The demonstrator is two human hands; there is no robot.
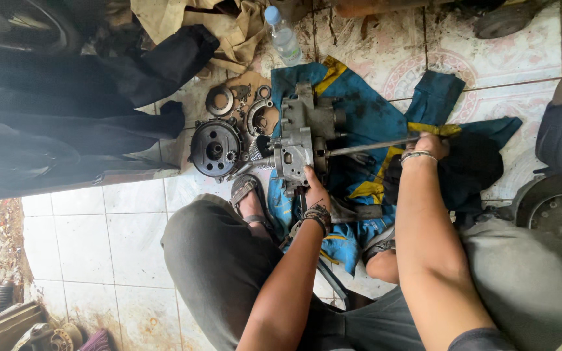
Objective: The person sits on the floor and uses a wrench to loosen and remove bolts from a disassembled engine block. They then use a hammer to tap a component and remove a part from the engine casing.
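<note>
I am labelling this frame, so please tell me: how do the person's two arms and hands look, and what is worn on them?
Both forearms are bare, with no gloves on the hands. The left hand has a dark braided or beaded bracelet at the wrist. The right hand has a thin silver metal bracelet at the wrist. A dark sleeve edge shows near the right upper arm.
</note>
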